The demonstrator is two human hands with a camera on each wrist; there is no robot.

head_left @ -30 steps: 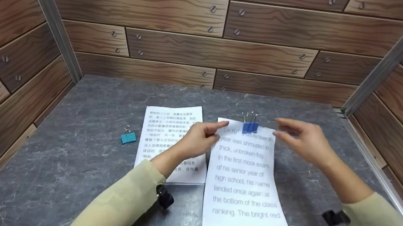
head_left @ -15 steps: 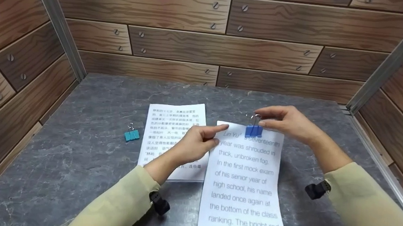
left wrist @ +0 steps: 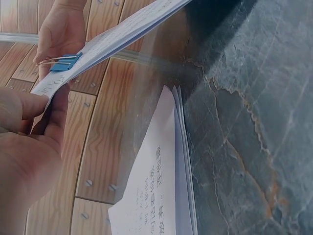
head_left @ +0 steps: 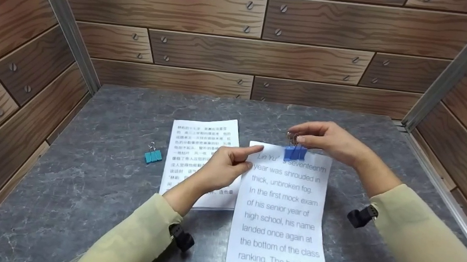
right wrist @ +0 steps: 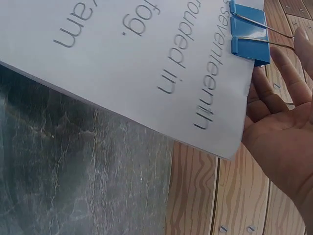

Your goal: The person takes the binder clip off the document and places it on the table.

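A stack of printed English sheets (head_left: 281, 216) is held up at its top, tilted toward me. My left hand (head_left: 224, 169) pinches its upper left corner, thumb on one face and fingers behind, as the left wrist view shows. On the top edge sits a blue binder clip (head_left: 295, 154), its wire handles standing up. My right hand (head_left: 333, 142) pinches those handles between thumb and fingers. In the right wrist view the clip (right wrist: 250, 36) overlaps the sheet's edge, with the other fingers behind the paper.
Left of the held sheets, a second stack with Chinese print (head_left: 200, 139) lies on the grey marbled table (head_left: 91, 170). A teal binder clip (head_left: 153, 156) lies further left. Wood-patterned panels (head_left: 206, 55) enclose the back and sides.
My right hand has come in from the right and taken the blue clip's handles. The held sheets have shifted slightly toward me; my left hand keeps its pinch.
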